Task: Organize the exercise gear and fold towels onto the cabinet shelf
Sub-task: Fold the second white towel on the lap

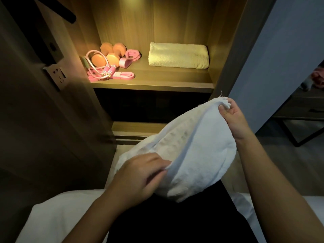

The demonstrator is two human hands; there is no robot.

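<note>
1. The left hand (140,174) and right hand (233,118) are bare, with full, rounded fingers.
2. Both forearms, left (91,216) and right (273,181), are bare to the frame's edge.
3. The right thumbnail (222,107) is short and plain.
4. A black garment (175,223) covers the body low in view; shirt or trousers cannot be told.

White towel (192,155), cream towel (178,56), orange dumbbells (105,56), pink bands (123,75).

1. White towel (192,155): loosely draped and half-folded, held up in front of the cabinet, lower than the lit shelf (166,79).
2. Cream towel (178,56): folded flat on the shelf's right side.
3. Orange dumbbells (108,53), pink jump rope (105,71) and pink bands (124,75): clustered together on its left side.
</note>
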